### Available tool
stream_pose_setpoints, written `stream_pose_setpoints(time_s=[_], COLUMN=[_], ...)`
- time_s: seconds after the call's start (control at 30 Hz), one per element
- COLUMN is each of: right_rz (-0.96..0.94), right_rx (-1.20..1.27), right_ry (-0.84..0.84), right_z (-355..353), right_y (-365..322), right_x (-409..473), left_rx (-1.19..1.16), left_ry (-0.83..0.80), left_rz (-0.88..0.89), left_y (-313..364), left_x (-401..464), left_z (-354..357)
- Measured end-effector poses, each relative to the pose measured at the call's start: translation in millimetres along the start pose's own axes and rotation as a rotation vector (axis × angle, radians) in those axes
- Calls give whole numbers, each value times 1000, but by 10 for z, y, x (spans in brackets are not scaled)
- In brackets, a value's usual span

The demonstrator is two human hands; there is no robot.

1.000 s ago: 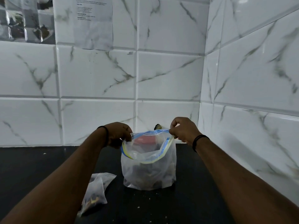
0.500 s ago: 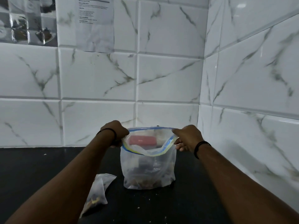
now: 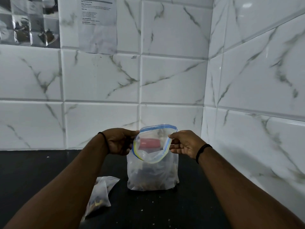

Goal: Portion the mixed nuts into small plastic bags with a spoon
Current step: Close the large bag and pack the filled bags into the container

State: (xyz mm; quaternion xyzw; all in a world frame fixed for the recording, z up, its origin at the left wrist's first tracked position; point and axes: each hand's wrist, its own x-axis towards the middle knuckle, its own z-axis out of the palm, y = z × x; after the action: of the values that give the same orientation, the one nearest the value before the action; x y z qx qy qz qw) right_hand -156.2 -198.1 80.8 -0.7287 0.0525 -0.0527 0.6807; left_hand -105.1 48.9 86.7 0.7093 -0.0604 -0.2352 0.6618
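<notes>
Nuts (image 3: 148,185) are being kept in the bottom of a large clear zip-top bag (image 3: 152,176), which is standing upright on the black countertop (image 3: 41,171), close to the corner where the two marble-patterned tiled walls (image 3: 99,80) are meeting. The bag's mouth, edged with a blue and yellow zip strip (image 3: 158,126), is being held wide open from both sides. Its left rim is being pinched by the left hand (image 3: 119,141), thumb on top and fingers curled beneath, while its right rim is being pinched between the thumb and fingers of the right hand (image 3: 185,144). A dark band is being worn on each wrist. A red object (image 3: 149,142) is being seen through the open mouth and the plastic of the bag; what it is cannot be told. A small plastic bag (image 3: 100,194) with a few nuts in it is lying flat on the countertop to the left of the large bag and nearer the camera, apart from it and partly hidden by the left forearm. Pale crumbs are being left scattered on the countertop in front of the large bag. High above the large bag, a printed sheet (image 3: 98,25) is being displayed on the back wall, with a sheet of photographs (image 3: 29,20) to its left.
</notes>
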Motion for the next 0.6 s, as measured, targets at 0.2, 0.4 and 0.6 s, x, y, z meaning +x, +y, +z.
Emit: stream_pose_setpoints(time_s=[0.2, 0.4, 0.6], right_rz=[53, 53, -24], right_rx=[188, 296, 181], right_ry=[-12, 82, 192], right_z=[-5, -35, -57], right_y=[25, 28, 7], right_x=[-3, 33, 21], left_rx=[-177, -122, -7], left_ry=[-99, -134, 255], left_rz=[43, 232, 282], left_y=[-91, -147, -75], left_x=[96, 115, 144], left_z=[-24, -28, -3])
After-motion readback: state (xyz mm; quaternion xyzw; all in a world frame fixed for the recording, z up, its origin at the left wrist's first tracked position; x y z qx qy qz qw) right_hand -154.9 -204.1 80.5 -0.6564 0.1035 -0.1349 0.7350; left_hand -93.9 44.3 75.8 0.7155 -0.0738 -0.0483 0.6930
